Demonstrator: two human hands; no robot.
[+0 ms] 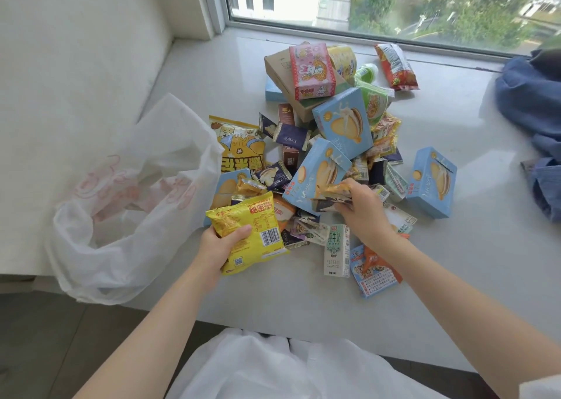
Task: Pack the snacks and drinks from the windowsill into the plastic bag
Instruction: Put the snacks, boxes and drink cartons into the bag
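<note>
A heap of snacks covers the pale windowsill: light blue biscuit boxes, a pink rabbit box, dark small packets, a white milk carton and a green bottle. My left hand grips a yellow snack bag just right of the white plastic bag, which lies open at the sill's left edge. My right hand is closed on several small packets at the heap's front.
Blue clothing is piled at the right end of the sill. A window runs along the back. A white cushioned surface lies left of the bag. A red noodle pack sits near the glass.
</note>
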